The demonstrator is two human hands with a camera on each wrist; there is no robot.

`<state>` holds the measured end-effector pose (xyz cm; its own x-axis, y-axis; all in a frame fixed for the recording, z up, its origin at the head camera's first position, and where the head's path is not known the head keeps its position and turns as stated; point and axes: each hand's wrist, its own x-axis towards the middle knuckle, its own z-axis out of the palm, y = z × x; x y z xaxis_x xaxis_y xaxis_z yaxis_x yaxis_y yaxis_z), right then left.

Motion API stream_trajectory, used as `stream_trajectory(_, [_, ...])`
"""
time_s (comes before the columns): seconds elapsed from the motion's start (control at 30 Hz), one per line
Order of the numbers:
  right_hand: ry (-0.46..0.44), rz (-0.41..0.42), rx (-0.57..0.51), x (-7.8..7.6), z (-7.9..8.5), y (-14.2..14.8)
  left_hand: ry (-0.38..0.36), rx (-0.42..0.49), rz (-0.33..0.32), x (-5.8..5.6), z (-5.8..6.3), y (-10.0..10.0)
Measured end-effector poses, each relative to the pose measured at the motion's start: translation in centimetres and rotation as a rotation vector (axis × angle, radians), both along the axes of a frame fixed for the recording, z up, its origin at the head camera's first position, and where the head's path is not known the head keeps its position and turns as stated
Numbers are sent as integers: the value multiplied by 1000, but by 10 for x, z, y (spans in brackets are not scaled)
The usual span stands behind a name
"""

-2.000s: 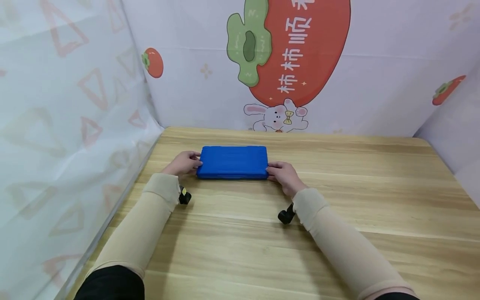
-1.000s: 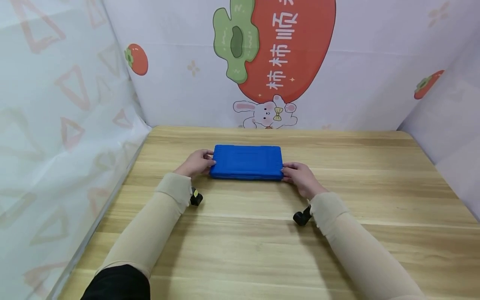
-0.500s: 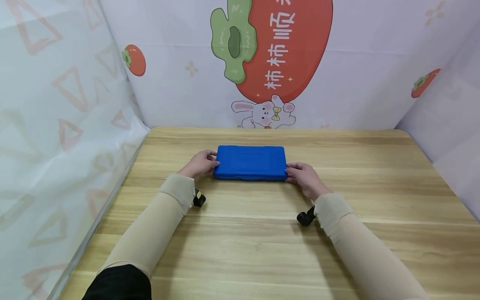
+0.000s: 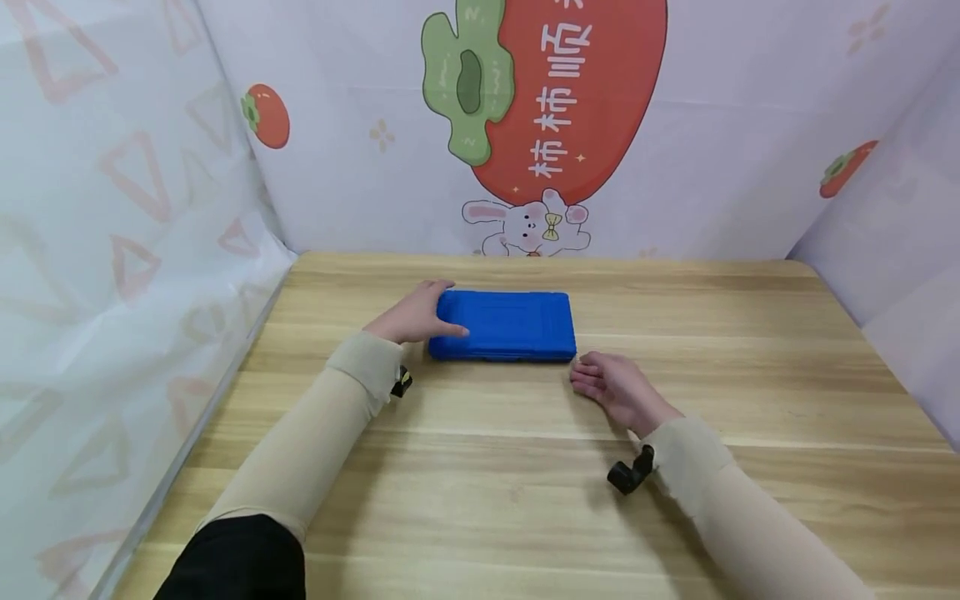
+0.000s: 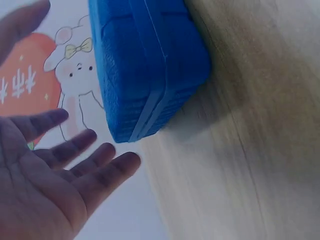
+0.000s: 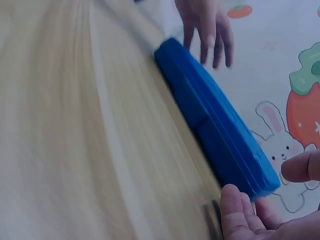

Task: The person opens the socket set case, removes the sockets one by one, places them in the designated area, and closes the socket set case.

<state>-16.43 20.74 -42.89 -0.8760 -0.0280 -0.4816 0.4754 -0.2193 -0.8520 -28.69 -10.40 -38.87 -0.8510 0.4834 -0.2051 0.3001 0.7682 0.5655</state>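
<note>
A blue plastic case (image 4: 502, 325), flat and rectangular, lies closed on the wooden table. My left hand (image 4: 415, 317) is over its left end with thumb and fingers spread apart. In the left wrist view a gap shows between those fingers (image 5: 102, 172) and the case's ribbed end (image 5: 137, 75). By the front right corner is my right hand (image 4: 617, 387), its fingers loosely bent. The right wrist view has the thumb (image 6: 300, 167) apart from the fingers, which are close to the case's end (image 6: 260, 182); whether they touch it I cannot tell.
The wooden table (image 4: 510, 483) runs up to a white printed cloth backdrop (image 4: 352, 183). Another cloth (image 4: 135, 275) hangs along the left edge. Black wrist cameras (image 4: 630, 471) stick out from both sleeves.
Earlier both hands held the case by its ends, and it slid right. Now both have let go: the left has risen over its end, the right has drawn back toward me.
</note>
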Motion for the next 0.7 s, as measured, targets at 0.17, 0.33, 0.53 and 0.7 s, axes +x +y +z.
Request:
stream_trajectory(0.17, [-48, 19, -163, 14, -1, -21, 56, -208, -164, -6, 1, 20])
stream_trajectory(0.33, [-68, 17, -233, 14, -7, -48, 99, -324, -246, -9, -3, 33])
stream_trajectory(0.53, [-73, -4, -315, 7, -12, -71, 96, -383, -264, -12, -6, 40])
stream_trajectory(0.7, [-77, -68, -387, 1, -13, -84, 150, -440, -269, -15, -1, 44])
